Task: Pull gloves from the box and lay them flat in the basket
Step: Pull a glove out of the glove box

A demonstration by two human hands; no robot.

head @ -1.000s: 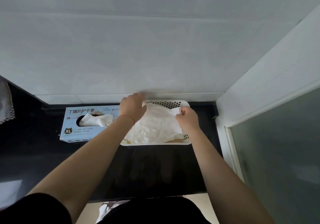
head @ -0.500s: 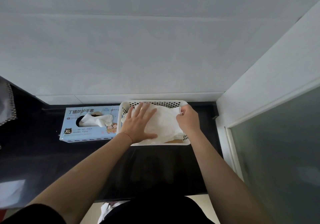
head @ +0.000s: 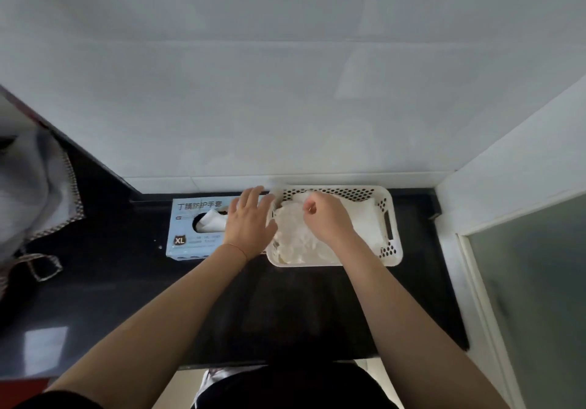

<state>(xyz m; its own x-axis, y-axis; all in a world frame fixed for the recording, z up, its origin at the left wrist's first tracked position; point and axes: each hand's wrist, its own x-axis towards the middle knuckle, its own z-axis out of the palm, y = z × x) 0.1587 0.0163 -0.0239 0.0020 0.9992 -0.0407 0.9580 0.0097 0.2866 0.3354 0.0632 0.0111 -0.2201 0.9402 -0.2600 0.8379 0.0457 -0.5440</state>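
Observation:
A white perforated basket (head: 391,218) stands on the black counter against the wall, with white gloves (head: 295,237) lying in it. To its left lies a light blue glove box (head: 187,218) marked XL, a white glove (head: 211,218) sticking out of its slot. My left hand (head: 250,223) hovers with straight fingers over the box's right end, beside the basket's left wall. My right hand (head: 326,217) is inside the basket with curled fingers on the gloves; whether it pinches one I cannot tell.
The black counter (head: 126,282) runs left and toward me. A grey cloth with checked trim (head: 38,199) hangs at the far left. A white wall stands behind, and a frosted glass panel (head: 532,297) closes the right side.
My left hand left the gloves in the basket and moved left over the box. My right hand moved from the basket's right rim to its middle. The view shifted right.

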